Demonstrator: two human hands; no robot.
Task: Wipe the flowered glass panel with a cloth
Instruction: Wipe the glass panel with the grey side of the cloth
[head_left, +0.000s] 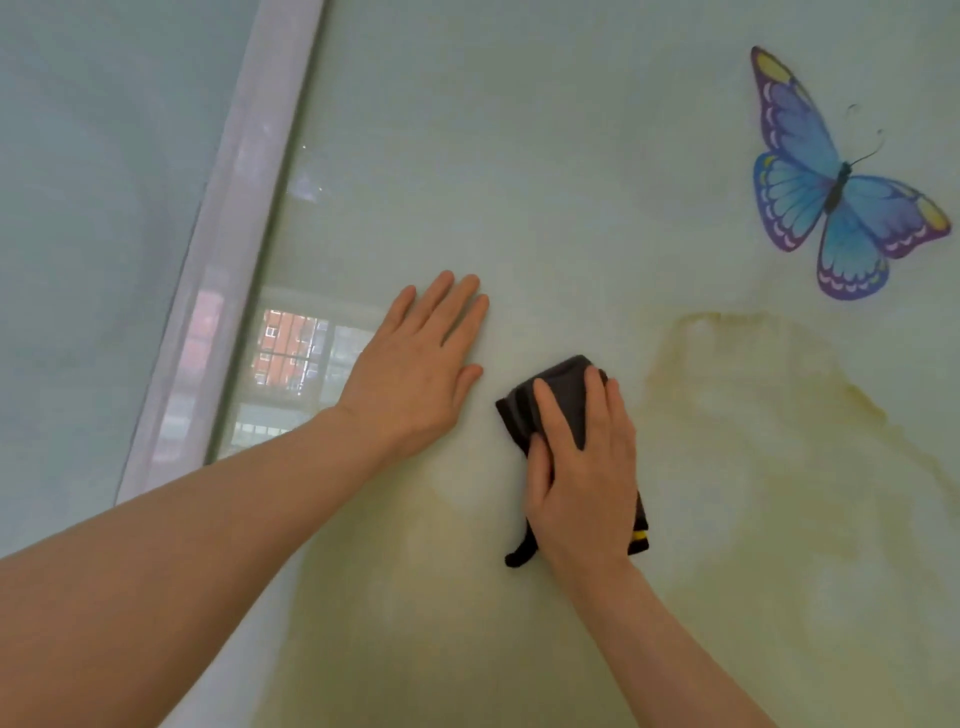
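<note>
The glass panel (571, 182) fills most of the head view, pale green with faint yellowish petal shapes at the lower right. My right hand (584, 467) presses a folded dark grey cloth (563, 387) flat against the glass near the middle. The cloth's black and yellow edge pokes out below my palm. My left hand (421, 364) lies flat on the glass just left of the cloth, fingers spread, holding nothing.
A blue and purple butterfly picture (831, 192) sits at the upper right of the panel. A pale frame strip (223, 249) runs diagonally along the panel's left edge, with another pane (88, 208) beyond it. A window reflection (296, 353) shows beside my left hand.
</note>
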